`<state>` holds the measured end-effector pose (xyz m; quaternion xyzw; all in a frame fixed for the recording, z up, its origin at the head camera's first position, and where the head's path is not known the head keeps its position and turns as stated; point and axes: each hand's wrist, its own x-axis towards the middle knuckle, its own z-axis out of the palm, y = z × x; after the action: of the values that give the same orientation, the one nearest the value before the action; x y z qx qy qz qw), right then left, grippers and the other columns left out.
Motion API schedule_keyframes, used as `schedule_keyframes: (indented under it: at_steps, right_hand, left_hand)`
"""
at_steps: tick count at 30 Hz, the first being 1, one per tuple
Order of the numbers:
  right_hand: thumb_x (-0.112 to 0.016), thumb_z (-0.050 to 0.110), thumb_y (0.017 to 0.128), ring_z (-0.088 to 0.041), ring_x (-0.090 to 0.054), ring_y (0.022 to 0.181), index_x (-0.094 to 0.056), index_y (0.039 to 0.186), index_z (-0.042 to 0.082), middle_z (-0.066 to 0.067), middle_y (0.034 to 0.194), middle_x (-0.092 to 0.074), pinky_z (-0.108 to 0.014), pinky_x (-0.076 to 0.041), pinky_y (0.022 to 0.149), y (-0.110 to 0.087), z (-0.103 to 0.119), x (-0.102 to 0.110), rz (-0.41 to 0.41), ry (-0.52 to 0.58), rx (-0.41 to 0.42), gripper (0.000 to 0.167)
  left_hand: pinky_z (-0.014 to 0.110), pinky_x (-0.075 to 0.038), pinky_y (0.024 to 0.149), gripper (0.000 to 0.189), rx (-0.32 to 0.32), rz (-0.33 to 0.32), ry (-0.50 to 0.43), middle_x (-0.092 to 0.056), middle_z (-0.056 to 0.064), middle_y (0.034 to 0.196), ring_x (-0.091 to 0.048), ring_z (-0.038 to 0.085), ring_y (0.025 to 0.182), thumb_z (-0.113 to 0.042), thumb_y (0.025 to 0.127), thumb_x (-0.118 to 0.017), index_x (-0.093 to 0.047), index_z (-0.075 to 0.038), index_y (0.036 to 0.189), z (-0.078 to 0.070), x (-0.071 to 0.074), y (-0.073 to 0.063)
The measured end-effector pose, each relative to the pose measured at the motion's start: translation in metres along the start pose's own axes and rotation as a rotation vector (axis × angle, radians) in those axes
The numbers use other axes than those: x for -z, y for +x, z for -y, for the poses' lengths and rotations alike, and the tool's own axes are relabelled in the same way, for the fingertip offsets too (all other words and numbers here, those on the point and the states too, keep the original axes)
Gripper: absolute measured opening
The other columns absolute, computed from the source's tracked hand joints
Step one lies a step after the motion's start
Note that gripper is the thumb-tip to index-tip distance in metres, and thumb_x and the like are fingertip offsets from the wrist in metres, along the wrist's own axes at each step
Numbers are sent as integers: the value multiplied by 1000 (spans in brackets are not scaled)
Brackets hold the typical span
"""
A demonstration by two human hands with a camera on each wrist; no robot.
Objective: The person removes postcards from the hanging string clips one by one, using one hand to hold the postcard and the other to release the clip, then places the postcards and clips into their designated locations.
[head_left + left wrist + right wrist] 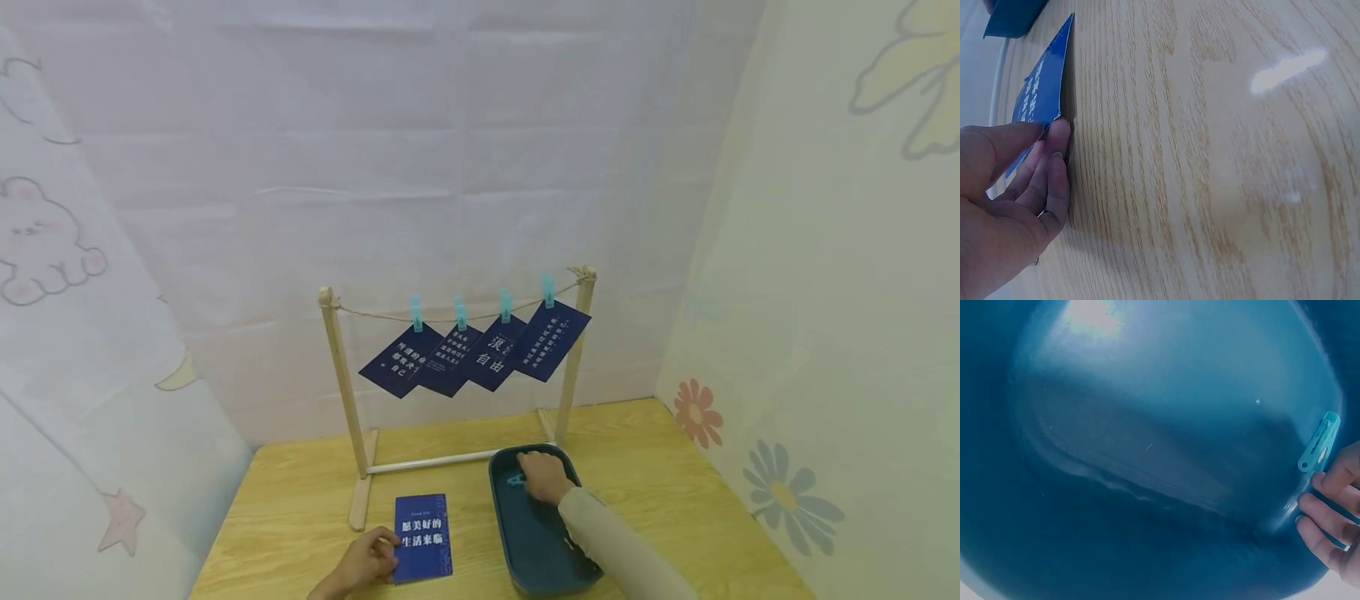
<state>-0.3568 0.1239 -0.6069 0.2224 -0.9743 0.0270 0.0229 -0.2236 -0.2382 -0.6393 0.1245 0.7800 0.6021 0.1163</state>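
Observation:
My left hand (365, 562) pinches the left edge of a blue card with white characters (423, 554), thumb on top and fingers beneath. In the left wrist view, the edge of the card (1050, 75) by the fingers is tilted up off the table. My right hand (545, 477) reaches into a dark teal plastic basin (525, 542). Inside it lies a light blue clothespin (1319, 442), beside the right fingertips. The right fingers are loosely bent; whether they touch the clothespin is hard to tell.
Behind the basin stands a wooden rack (345, 375) with a white bottom bar (435, 462). A string (382, 317) between its posts carries several overlapping blue cards (551, 342), held by light blue clothespins (506, 305). Decorated cloth walls (465, 150) enclose the wooden table (270, 517).

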Motion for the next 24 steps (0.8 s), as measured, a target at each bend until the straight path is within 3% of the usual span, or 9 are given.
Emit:
schedule_keyframes:
  at_steps: [5, 10, 17, 24]
  right_hand:
    - [-71, 8, 87, -25, -65, 76, -66, 103, 8, -10, 89, -66, -40, -54, 61, -1, 1, 7, -11, 12, -4, 17]
    - [-68, 6, 88, -24, -63, 72, -64, 97, 9, -8, 83, -63, -39, -52, 59, -3, 1, 10, -15, 18, 3, 10]
    - [-68, 5, 88, -22, -61, 66, -62, 89, 10, -6, 74, -59, -39, -51, 56, -4, 1, 17, -44, 4, 35, 8]
    - [-72, 8, 85, -23, -64, 70, -62, 90, 12, -4, 80, -63, -41, -53, 59, -1, 2, 24, -26, 2, 39, 12]
  left_hand:
    - [24, -51, 52, 20, 6, -20, 39, -62, 11, 77, -63, 19, 58, 11, 83, -62, -57, 12, 103, -3, 0, -1]
    - [25, -49, 48, 19, 4, -26, 62, -61, 10, 75, -64, 21, 55, 11, 84, -59, -57, 11, 103, -4, 0, -1]
    - [31, -53, 46, 20, -71, -32, 185, -62, 12, 72, -61, 18, 50, 16, 83, -53, -58, 10, 102, -6, 1, 0]
    - [31, -53, 46, 15, -49, -33, 252, -61, 9, 76, -62, 23, 51, 10, 88, -55, -59, 8, 102, -9, 1, 0]
